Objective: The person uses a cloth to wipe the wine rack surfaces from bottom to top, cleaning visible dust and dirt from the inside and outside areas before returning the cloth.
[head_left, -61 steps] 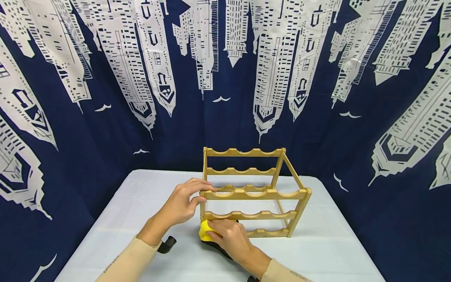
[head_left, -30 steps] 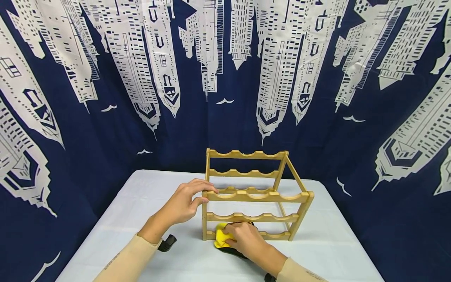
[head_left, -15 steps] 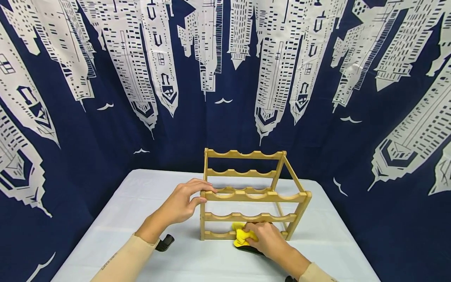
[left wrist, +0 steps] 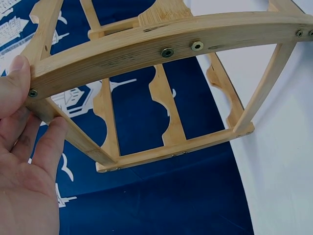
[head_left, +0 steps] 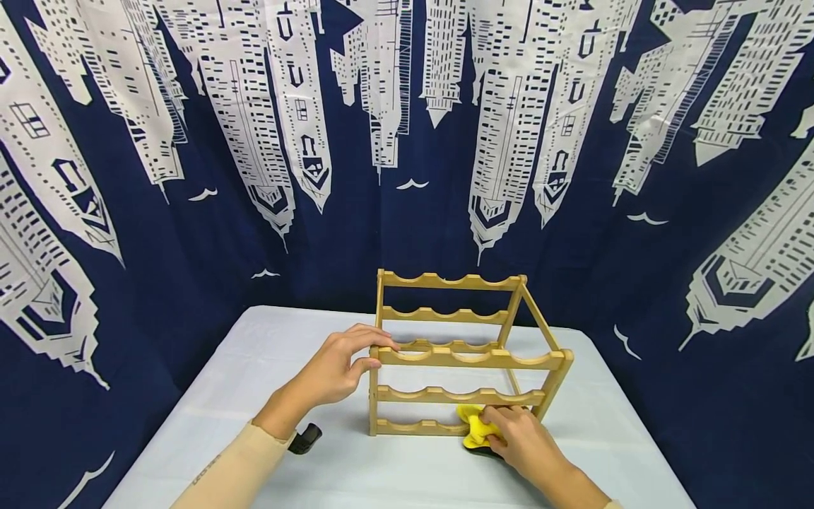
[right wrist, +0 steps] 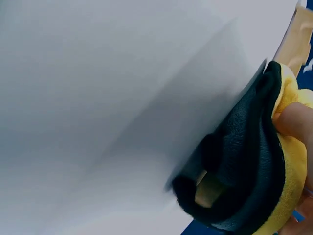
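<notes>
A light wooden wine rack [head_left: 470, 358] with scalloped rails stands upright on the table. My left hand [head_left: 337, 364] grips its front left top corner, thumb in front and fingers over the top; the left wrist view shows the corner post [left wrist: 44, 93] between thumb and fingers. My right hand [head_left: 524, 442] pinches a yellow cleaning cloth [head_left: 477, 428] against the bottom front rail [head_left: 416, 427], near the right end. In the right wrist view the cloth's dark grey side [right wrist: 244, 147] with black edging hangs folded, and the thumb presses its yellow side. Part of the right fingers is hidden behind the cloth.
A white cloth covers the table [head_left: 286, 466]. Behind hangs a navy curtain [head_left: 343, 240] with white skyscraper prints. The black wrist camera [head_left: 305, 438] shows beside the left forearm.
My right hand has slid the cloth rightward along the bottom front rail, from the left post toward the right end. The left hand keeps its grip on the rack's corner.
</notes>
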Demonstrator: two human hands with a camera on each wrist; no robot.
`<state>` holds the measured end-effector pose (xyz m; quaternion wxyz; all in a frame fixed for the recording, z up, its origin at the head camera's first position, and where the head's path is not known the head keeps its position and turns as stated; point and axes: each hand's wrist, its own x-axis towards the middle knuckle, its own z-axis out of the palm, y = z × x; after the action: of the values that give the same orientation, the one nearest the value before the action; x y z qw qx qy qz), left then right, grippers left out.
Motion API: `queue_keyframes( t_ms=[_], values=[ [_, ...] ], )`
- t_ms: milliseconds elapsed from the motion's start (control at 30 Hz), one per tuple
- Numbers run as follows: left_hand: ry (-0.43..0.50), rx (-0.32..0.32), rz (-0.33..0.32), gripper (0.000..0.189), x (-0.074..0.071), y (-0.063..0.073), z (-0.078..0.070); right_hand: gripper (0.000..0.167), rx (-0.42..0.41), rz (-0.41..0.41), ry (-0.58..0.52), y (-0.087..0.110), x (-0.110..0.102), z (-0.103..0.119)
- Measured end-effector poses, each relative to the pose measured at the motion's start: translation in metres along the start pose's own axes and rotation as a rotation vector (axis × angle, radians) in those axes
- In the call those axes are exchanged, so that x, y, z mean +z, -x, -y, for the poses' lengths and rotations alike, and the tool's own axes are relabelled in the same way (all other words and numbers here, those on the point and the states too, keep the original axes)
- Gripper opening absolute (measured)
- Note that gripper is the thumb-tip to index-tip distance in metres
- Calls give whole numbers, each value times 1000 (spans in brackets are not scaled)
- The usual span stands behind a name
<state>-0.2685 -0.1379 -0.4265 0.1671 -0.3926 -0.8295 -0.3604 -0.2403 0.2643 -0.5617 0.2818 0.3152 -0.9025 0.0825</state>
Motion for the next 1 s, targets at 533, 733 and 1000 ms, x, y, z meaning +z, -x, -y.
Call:
queue_keyframes(
  t_ms=[533, 733, 1000],
  values=[
    [27, 1, -23, 41, 10, 2, 3, 45, 208, 173, -5, 8, -12, 3],
    [12, 12, -34, 44, 9, 0, 2, 39, 31, 39, -82, 5, 0, 0],
    [18, 1, -43, 46, 7, 0, 3, 49, -119, -109, -50, -8, 19, 17]
  ],
)
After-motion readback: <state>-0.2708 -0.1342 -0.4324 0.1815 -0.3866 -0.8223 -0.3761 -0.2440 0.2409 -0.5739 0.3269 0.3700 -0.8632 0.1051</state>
